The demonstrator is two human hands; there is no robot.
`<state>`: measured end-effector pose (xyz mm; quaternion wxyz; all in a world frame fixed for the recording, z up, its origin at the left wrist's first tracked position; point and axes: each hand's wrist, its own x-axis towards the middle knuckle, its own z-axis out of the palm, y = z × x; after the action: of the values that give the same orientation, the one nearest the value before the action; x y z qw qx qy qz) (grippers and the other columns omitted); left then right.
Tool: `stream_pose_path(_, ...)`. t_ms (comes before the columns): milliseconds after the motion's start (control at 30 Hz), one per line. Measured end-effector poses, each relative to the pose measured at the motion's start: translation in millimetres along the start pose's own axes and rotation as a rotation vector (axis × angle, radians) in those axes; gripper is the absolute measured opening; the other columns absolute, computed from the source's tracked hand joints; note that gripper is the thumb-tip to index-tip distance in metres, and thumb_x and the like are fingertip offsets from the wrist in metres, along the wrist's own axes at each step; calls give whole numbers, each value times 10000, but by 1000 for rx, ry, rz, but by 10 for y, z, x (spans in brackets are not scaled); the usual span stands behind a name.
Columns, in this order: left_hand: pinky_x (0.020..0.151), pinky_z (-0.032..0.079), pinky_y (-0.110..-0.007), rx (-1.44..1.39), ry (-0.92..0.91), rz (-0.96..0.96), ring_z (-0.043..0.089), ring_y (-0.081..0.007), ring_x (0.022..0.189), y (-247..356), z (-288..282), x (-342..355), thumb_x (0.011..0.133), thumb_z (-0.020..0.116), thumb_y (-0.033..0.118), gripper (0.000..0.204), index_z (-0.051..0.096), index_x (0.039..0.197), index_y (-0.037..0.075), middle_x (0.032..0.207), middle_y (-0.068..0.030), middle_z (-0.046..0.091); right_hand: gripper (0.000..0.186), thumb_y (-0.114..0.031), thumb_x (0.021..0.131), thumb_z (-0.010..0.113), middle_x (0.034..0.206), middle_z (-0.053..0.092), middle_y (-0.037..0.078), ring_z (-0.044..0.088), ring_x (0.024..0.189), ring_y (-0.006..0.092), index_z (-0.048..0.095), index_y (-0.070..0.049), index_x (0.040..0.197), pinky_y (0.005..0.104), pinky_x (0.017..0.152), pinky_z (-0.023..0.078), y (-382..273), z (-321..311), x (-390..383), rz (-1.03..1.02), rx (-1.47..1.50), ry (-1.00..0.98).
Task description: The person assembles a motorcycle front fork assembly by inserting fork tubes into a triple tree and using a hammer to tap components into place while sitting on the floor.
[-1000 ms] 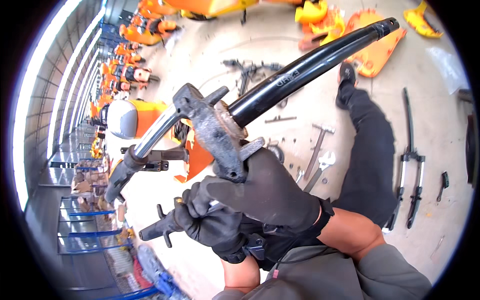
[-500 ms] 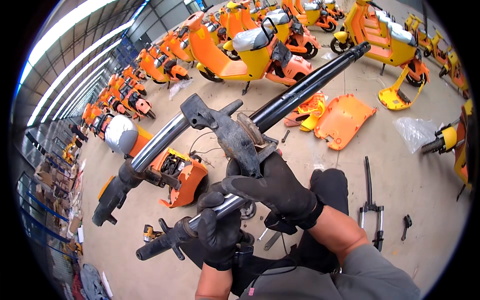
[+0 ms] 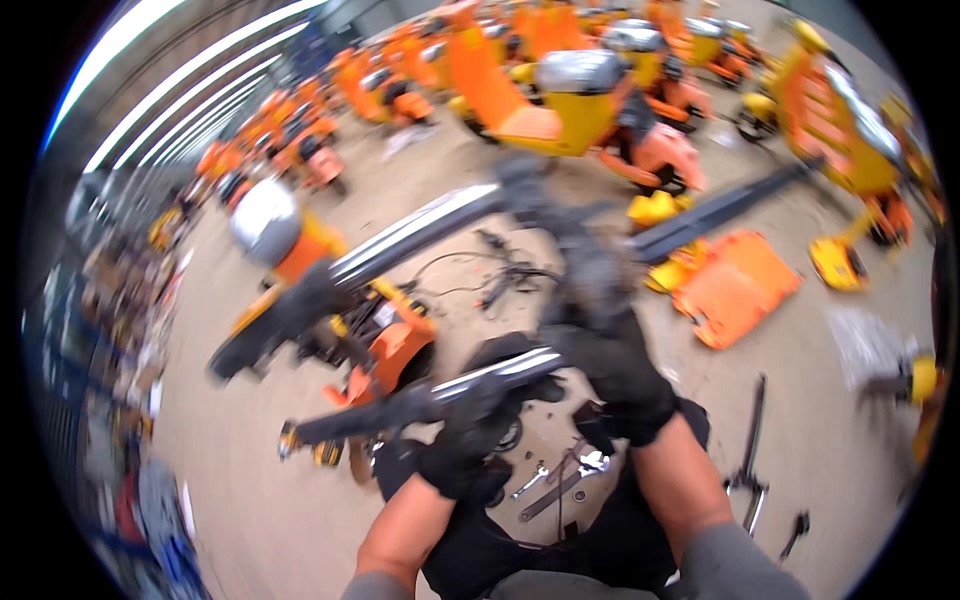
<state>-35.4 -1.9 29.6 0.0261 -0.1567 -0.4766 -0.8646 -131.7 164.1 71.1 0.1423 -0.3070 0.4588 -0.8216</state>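
Observation:
A front fork assembly spans the middle of the view, blurred: a black clamp point(image 3: 565, 240), a black steerer tube point(image 3: 715, 205) angled up to the right, and an upper chrome leg point(image 3: 415, 228) ending in a dark lower tube. My right hand point(image 3: 610, 375), in a black glove, grips the clamp at its near end. My left hand point(image 3: 465, 425), also gloved, is wrapped round the lower fork leg point(image 3: 368, 418), below its chrome section. Fine finger positions are smeared by motion. Between my legs lie wrenches point(image 3: 530, 480) and small parts on the floor.
Rows of orange-yellow scooters point(image 3: 535, 115) stand behind. Loose orange panels point(image 3: 735, 290), a partly stripped scooter body point(image 3: 395, 350), cables point(image 3: 470, 285), a power drill point(image 3: 325, 450) and another fork point(image 3: 750, 470) lie around me. A cluttered rack point(image 3: 130, 290) runs along the left.
The fork assembly has turned in my hands and shifted rightward in view, and the upper leg sits higher than half a second ago. My head's view has also shifted, showing more floor between my legs.

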Motion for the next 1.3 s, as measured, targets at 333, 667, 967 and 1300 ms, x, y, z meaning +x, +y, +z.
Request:
stream_pose_path(333,991,466,-313,521,-372,-441,580,-151,1136,-29,-155,113,971,601,166,404,549,1334,-2,1216,-99,625,131,-112,820,694,819,550,-19,502,728,80,609,-44,894,254,637,384,258,-456,-34,144,-235,406)
stream_pose_path(667,1123,374,-412,1439,145,251,456,-332,1357,-307,-1304,294,786,839,203,872,363,1461,-75,1446,-237,453,244,-138,728,816,708,585,-1,540,674,102,631,-16,831,298,619,453,352,-626,17,376,-797,148)
stream_pose_path(967,710,541,-275,591,92,-304,669,-126,767,-430,-1302,367,819,758,94,332,643,1106,-26,910,-77,722,301,-132,715,834,766,678,63,602,709,117,697,16,938,306,683,502,537,-556,21,465,-812,-315)
stream_pose_path(1300,720,563,-299,551,299,-302,655,-152,768,-337,-1044,61,828,686,28,309,650,1130,-30,944,-96,682,640,-16,722,862,1077,693,70,665,918,109,567,0,1289,284,799,571,640,-624,140,494,-465,-63)
